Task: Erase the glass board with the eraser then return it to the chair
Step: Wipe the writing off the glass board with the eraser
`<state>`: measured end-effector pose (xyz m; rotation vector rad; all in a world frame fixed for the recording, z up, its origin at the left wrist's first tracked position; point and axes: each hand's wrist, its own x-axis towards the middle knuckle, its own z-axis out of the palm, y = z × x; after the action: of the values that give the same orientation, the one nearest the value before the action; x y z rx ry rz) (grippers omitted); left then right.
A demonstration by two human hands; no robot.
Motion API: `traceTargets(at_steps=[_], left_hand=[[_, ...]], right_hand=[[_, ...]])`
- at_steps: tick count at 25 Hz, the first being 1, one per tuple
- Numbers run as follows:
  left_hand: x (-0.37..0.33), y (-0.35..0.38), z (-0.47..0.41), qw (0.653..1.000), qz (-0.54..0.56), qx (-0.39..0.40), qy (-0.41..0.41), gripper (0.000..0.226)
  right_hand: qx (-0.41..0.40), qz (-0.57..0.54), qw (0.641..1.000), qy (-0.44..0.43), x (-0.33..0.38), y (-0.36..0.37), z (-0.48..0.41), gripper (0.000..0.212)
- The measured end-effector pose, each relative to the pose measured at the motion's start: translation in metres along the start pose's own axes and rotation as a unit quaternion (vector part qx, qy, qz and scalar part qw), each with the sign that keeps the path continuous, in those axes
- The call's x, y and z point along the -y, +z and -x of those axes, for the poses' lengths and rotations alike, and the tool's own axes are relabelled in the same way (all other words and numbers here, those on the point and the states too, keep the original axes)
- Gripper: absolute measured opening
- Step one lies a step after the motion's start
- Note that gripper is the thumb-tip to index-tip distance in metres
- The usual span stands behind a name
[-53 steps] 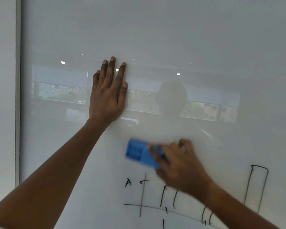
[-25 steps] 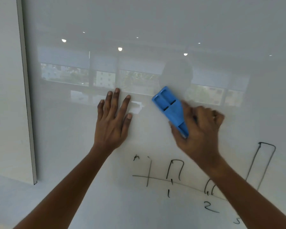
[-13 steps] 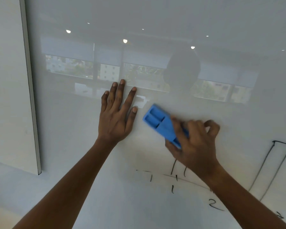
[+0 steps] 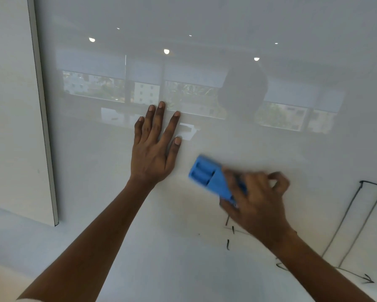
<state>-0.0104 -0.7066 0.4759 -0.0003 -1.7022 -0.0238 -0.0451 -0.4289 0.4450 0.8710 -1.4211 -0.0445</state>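
The glass board (image 4: pixel 226 29) fills the view and mirrors windows and ceiling lights. My right hand (image 4: pixel 256 203) grips a blue eraser (image 4: pixel 209 177) and presses it flat on the glass, blurred by motion. My left hand (image 4: pixel 155 147) lies flat on the board with fingers spread, just left of the eraser and apart from it. Black marker lines remain low on the right: a tall bar outline (image 4: pixel 357 219), an arrow tip (image 4: pixel 367 280) and short strokes (image 4: pixel 229 236) under my right hand. The chair is not in view.
The board's left edge is a grey metal strip (image 4: pixel 43 118) that ends low at the left. Beyond it is a plain white wall (image 4: pixel 8 105). A pale surface (image 4: pixel 0 277) shows at the bottom left corner.
The eraser has swept down and to the right over the drawing, and the letter, axis and first bar at the left are wiped away. My left hand has stayed flat on the glass.
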Motion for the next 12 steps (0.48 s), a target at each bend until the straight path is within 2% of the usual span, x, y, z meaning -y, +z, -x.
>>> traceTargets(at_steps=[1,2,3,4,6,7,9,12], left_hand=[[0.000,0.000,0.000,1.000,0.000,0.001,-0.001,0.058],[0.000,0.000,0.000,1.000,0.001,0.002,-0.001,0.058],[0.000,0.000,0.000,1.000,0.002,0.002,0.000,0.058],[0.000,0.000,0.000,1.000,0.003,0.001,0.002,0.057],[0.000,0.001,0.001,1.000,0.003,0.001,0.002,0.057],[0.000,0.001,0.001,1.000,0.004,0.003,0.001,0.057],[0.000,0.001,0.001,1.000,0.000,0.001,-0.002,0.058],[-0.001,0.002,0.001,1.000,-0.002,-0.001,-0.002,0.057]], right_hand=[[-0.006,0.008,0.999,0.054,0.000,0.001,-0.007,0.049],[-0.005,0.000,0.998,0.065,0.010,0.004,-0.005,0.050],[0.018,-0.024,0.999,0.032,0.027,0.006,0.009,0.052],[0.058,-0.050,0.996,-0.042,0.048,0.008,0.034,0.051],[0.131,-0.055,0.967,-0.210,0.072,0.008,0.091,0.046],[0.158,-0.048,0.956,-0.240,0.069,0.005,0.107,0.046],[0.132,-0.050,0.964,-0.223,0.043,-0.002,0.101,0.047],[0.020,-0.002,0.999,-0.041,-0.012,-0.011,0.044,0.052]])
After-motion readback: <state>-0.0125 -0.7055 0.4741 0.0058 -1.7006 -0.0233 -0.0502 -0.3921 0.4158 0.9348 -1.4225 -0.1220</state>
